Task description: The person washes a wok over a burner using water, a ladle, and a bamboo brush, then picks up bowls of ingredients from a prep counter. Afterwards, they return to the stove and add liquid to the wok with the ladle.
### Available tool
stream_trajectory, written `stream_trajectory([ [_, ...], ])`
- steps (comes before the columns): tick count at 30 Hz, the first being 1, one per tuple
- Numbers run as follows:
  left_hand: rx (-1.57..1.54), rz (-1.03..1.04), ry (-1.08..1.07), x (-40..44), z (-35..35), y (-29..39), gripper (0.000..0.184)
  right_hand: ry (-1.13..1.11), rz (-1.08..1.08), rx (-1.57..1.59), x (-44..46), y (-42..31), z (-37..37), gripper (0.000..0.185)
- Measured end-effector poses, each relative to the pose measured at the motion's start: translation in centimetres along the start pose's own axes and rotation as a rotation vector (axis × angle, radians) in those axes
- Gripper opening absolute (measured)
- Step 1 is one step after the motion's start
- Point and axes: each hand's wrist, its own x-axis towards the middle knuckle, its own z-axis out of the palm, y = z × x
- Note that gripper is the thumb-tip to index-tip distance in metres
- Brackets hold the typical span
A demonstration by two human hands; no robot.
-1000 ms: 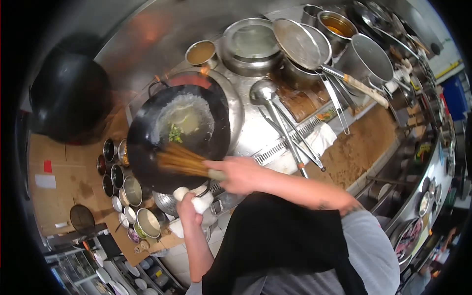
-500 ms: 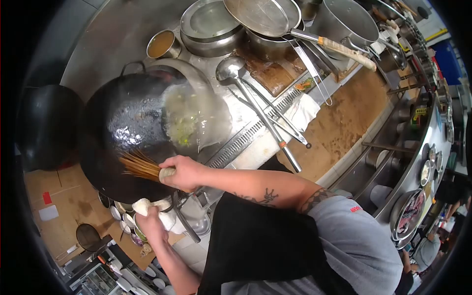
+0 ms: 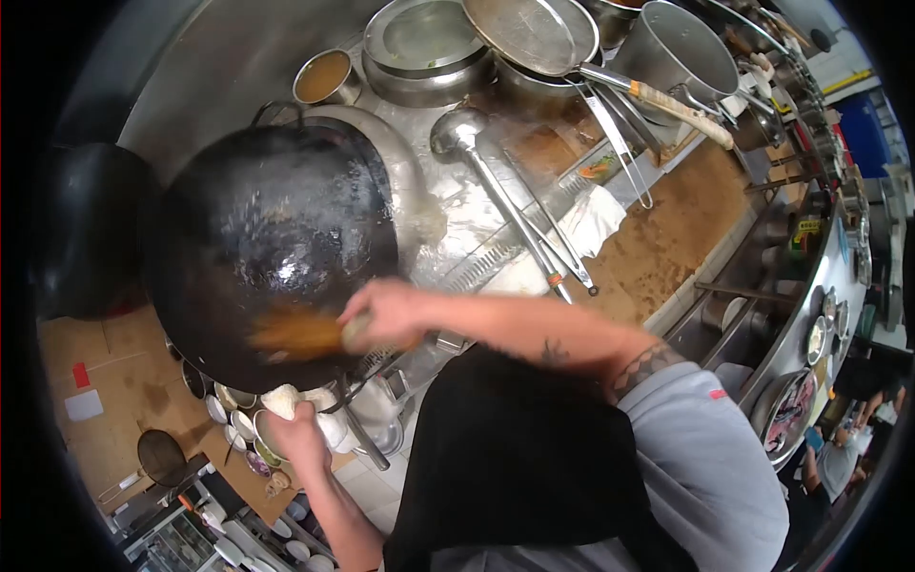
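A large black wok stands at centre left, its inside dark and wet with shiny spots. My right hand is closed around the bound end of a bamboo brush; its bristles, blurred by motion, lie over the wok's near side. At the near rim, my left hand grips a white cloth wrapped by the wok's handle. Right of the wok, a steel ladle rests on the wet metal stove top.
A cup of brown liquid, a lidded pot and a long-handled strainer stand at the back. Another black wok is at far left. Small bowls sit below the wok. People are at far right.
The wok was tipped and its watery contents with green bits poured onto the stove's right side; they no longer show in it. My right hand has swept the brush about.
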Motion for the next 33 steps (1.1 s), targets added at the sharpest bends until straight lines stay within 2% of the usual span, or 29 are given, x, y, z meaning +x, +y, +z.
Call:
stream_trajectory([
  [1, -0.101, -0.118, 0.019, 0.1, 0.3, -1.5, 0.038, 0.071, 0.024, -0.240, 1.5, 4.4, -1.6, 0.046],
  [2, -0.196, -0.229, 0.028, 0.4, 0.5, -2.3, 0.036, 0.210, 0.299, -0.366, 0.8, 4.3, -4.8, 0.049],
  [3, -0.374, -0.293, 0.000, 0.3, 1.3, -2.7, 0.030, 0.364, 0.327, -0.420, -0.8, 2.7, -7.5, 0.062],
  [4, -0.515, -0.311, 0.026, 0.2, 2.6, -2.8, 0.023, 0.508, 0.311, -0.357, -1.5, 3.0, -7.6, 0.065],
  [6, -0.549, -0.470, -0.038, 2.5, 1.7, -8.0, 0.020, 0.818, 0.279, -0.234, -3.0, 4.5, -6.0, 0.070],
  [8, -0.667, -0.596, -0.185, 4.1, 1.6, -8.8, 0.021, 0.795, 0.323, -0.176, -4.4, 7.1, -3.5, 0.072],
  [9, -0.614, -0.557, -0.175, 4.1, 2.2, -7.8, 0.023, 0.813, 0.405, -0.186, -4.1, 9.9, -1.9, 0.071],
  [10, -0.510, -0.607, -0.392, 6.4, 1.4, -8.7, 0.031, 0.744, 0.479, -0.194, -5.0, 11.5, -1.3, 0.067],
  [11, -0.222, -0.023, -0.394, 8.4, 0.5, -14.0, 0.043, 0.615, 0.574, -0.192, -6.4, 12.0, -1.6, 0.055],
  [12, 0.013, 0.578, -0.325, 10.5, 1.2, -17.5, 0.056, 0.657, 0.539, -0.360, -5.4, 16.4, -0.2, 0.043],
  [13, 0.019, 0.461, -0.343, 7.9, 2.3, -12.8, 0.052, 0.799, 0.498, -0.460, -5.7, 18.7, 1.0, 0.031],
  [14, 0.030, 0.338, -0.332, 4.4, 2.7, -7.7, 0.050, 0.827, 0.506, -0.506, -7.4, 18.4, -0.2, 0.032],
  [16, -0.086, 0.191, -0.328, 4.0, 4.1, -5.9, 0.048, 0.871, 0.526, -0.574, -12.4, 16.8, 0.7, 0.034],
  [18, -0.316, -0.066, -0.360, 4.8, 6.3, -4.5, 0.046, 0.888, 0.722, -0.600, -15.5, 20.5, 2.2, 0.040],
  [21, -0.594, -0.371, -0.348, 6.0, 8.3, -3.4, 0.043, 0.852, 0.818, -0.541, -16.8, 22.6, 3.5, 0.051],
  [24, -0.757, -0.475, -0.303, 6.3, 8.6, -3.8, 0.042, 0.738, 0.699, -0.382, -17.4, 20.1, 2.0, 0.055],
  [25, -0.814, -0.495, -0.288, 6.2, 8.6, -4.0, 0.041, 0.677, 0.711, -0.247, -17.8, 16.4, 0.6, 0.061],
  [26, -0.819, -0.472, -0.360, 8.0, 8.3, -7.0, 0.044, 0.747, 0.671, -0.204, -17.2, 15.8, 0.7, 0.063],
  [27, -0.924, -0.535, -0.336, 7.0, 8.1, -7.2, 0.039, 0.704, 0.722, -0.194, -16.5, 15.0, 0.2, 0.062],
  [28, -0.955, -0.548, -0.395, 7.3, 7.6, -9.4, 0.037, 0.690, 0.674, -0.143, -16.0, 13.6, -0.5, 0.062],
  [29, -0.985, -0.576, -0.396, 5.4, 7.3, -8.2, 0.039, 0.788, 0.460, -0.057, -14.8, 14.8, -0.6, 0.062],
  [31, -1.053, -0.602, -0.367, 3.6, 6.6, -8.6, 0.042, 0.910, 0.237, -0.178, -11.6, 14.0, -4.0, 0.053],
  [33, -1.182, -0.580, -0.302, 2.8, 6.7, -10.6, 0.044, 1.005, 0.166, -0.309, -7.3, 11.5, -8.5, 0.046],
])
